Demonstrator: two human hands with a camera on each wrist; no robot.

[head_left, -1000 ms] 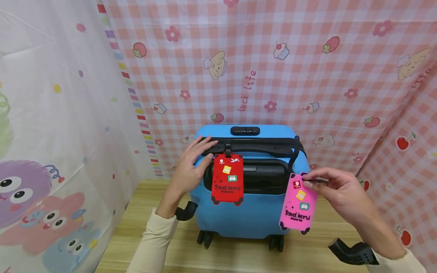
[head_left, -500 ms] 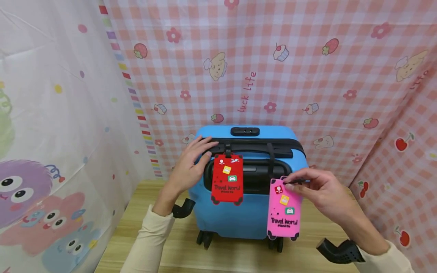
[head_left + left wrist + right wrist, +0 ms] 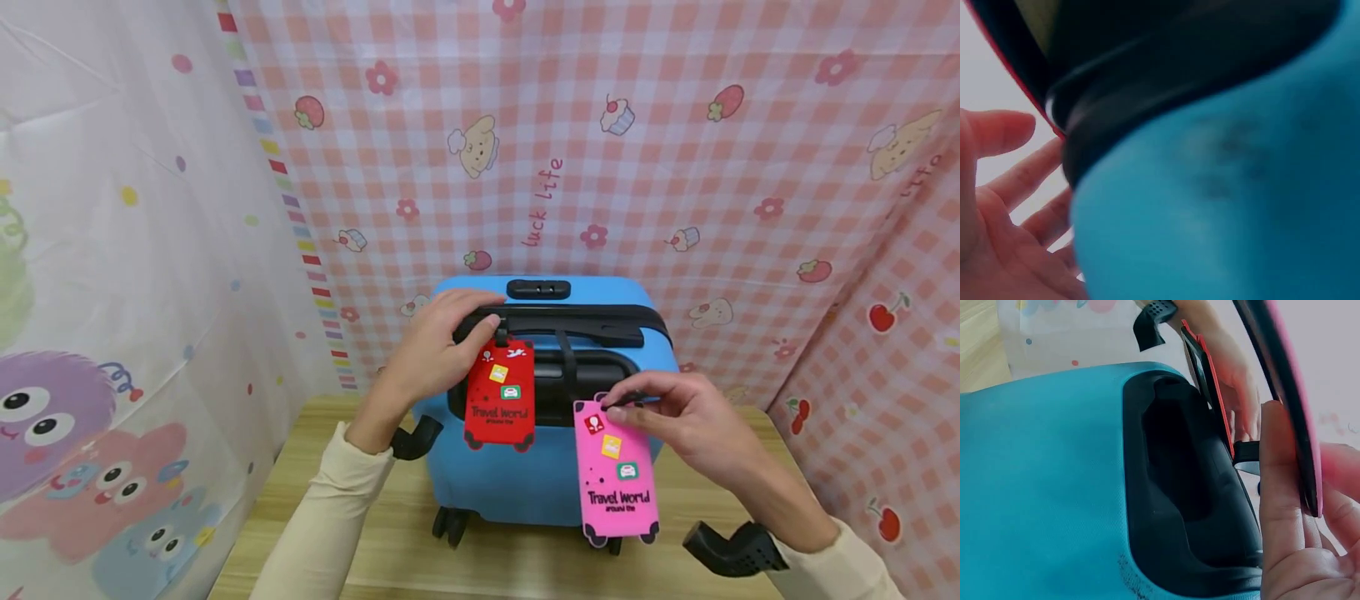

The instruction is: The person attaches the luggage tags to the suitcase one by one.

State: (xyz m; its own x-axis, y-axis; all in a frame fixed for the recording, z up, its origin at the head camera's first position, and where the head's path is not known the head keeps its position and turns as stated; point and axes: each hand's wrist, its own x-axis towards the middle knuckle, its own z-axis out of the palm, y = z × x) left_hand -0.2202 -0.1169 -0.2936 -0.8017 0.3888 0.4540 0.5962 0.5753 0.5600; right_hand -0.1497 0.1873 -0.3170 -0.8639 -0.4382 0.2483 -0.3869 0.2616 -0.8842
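A blue suitcase [image 3: 517,492] stands upright, with a black handle [image 3: 611,331] across its top. From the handle hangs a red luggage tag [image 3: 499,425] reading "Travel World". My left hand [image 3: 429,357] lies at the handle's left end, its fingers reaching over it and its thumb beside the red tag's strap; in the left wrist view its thumb and fingers are spread. My right hand [image 3: 693,421] pinches a pink luggage tag [image 3: 617,521] by the upper right corner. A black strap [image 3: 567,367] runs from the handle down to the pink tag.
The suitcase stands on a wood-grain surface [image 3: 360,542], on black wheels [image 3: 450,523]. Close behind it hangs a pink checked curtain [image 3: 645,200]. A white cartoon curtain [image 3: 202,350] stands to the left. Black curved pieces [image 3: 735,550] are fixed at both wrists.
My right hand has brought the pink tag leftward and slightly down, its strap shifting left along the handle. My left hand has moved right, closer to the red tag's strap.
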